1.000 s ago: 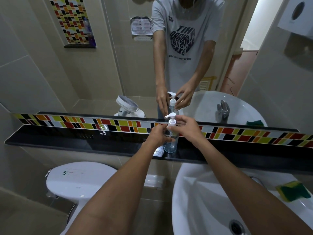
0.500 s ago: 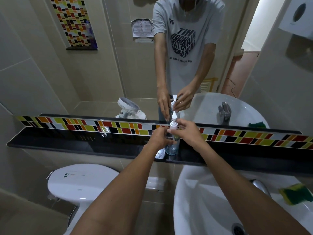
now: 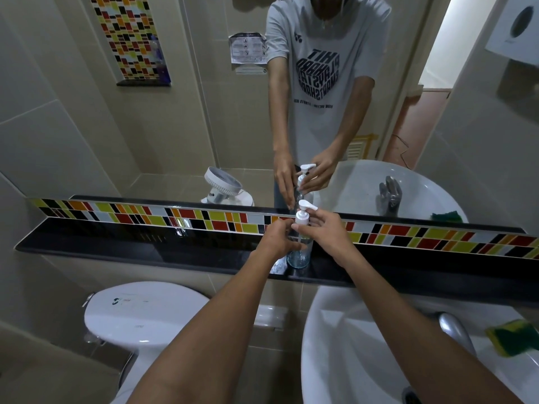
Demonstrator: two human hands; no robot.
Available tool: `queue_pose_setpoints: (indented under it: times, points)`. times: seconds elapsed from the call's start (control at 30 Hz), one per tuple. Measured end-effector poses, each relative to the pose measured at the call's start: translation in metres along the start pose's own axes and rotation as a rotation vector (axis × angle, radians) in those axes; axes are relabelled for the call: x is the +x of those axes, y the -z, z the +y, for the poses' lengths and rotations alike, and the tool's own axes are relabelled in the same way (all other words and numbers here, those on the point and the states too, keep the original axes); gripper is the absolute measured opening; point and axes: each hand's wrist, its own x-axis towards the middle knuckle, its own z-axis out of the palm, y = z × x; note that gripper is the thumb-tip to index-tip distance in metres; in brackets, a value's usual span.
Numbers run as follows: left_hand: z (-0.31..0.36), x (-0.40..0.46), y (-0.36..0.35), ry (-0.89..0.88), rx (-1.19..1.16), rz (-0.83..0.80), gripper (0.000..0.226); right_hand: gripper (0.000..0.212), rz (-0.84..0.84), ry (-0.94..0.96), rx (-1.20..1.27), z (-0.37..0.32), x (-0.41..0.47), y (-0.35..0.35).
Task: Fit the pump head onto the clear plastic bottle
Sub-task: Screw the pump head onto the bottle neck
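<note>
The left hand (image 3: 275,239) wraps its grip around the bottle (image 3: 299,255) standing on the shelf (image 3: 145,249); the right hand (image 3: 326,231) pinches the pump (image 3: 303,215) collar.

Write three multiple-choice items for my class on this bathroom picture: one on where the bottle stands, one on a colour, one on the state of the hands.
1. Where does the clear plastic bottle stand?
A. In the basin
B. On the black ledge
C. On the toilet lid

2. What colour is the pump head?
A. White
B. Red
C. Green

3. What are the hands doing?
A. Both hang free
B. Only one touches the bottle
C. Both are at the bottle and pump

Key: 1 B, its base rests on the black ledge below the mirror. 2 A, nozzle and collar are white. 3 C, the left hand and right hand close in from either side.
</note>
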Motion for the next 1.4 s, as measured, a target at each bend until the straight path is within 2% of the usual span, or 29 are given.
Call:
queue_pose_setpoints:
  times: [0.17,0.23,0.33,0.4,0.57,0.83,1.03,1.23,1.3,1.4]
  points:
    - [0.001,-0.001,-0.001,-0.007,0.019,0.013,0.058,0.042,0.149,-0.001,-0.008,0.005,-0.001,0.007]
    - [0.002,0.000,-0.001,0.004,0.011,0.016,0.060,0.044,0.138,0.003,-0.018,0.001,0.001,0.009]
    - [0.002,-0.001,0.000,0.004,0.001,0.018,0.057,0.051,0.010,0.004,-0.057,-0.003,0.005,0.004]
    - [0.000,-0.002,-0.001,0.002,-0.010,0.028,0.055,0.052,-0.015,0.014,-0.093,-0.002,0.004,0.000]
    - [0.005,-0.003,-0.004,0.004,0.018,0.045,0.056,0.054,0.088,0.036,-0.077,0.007,-0.004,-0.003]
    - [0.004,-0.003,-0.007,-0.023,0.100,0.086,0.057,0.042,0.101,0.066,-0.212,-0.003,0.004,0.001]
    - [0.005,-0.006,-0.011,-0.031,0.136,0.157,0.049,0.036,0.209,0.104,-0.254,0.003,0.005,-0.007]
    - [0.004,-0.006,-0.014,-0.007,0.111,0.171,0.053,0.033,0.290,0.139,-0.252,0.009,0.002,-0.016]
    - [0.003,-0.006,-0.014,-0.005,0.101,0.167,0.055,0.033,0.263,0.121,-0.237,0.007,0.001,-0.014]
    - [0.003,-0.006,-0.015,0.000,0.076,0.158,0.056,0.033,0.121,0.028,-0.127,-0.001,0.000,0.003]
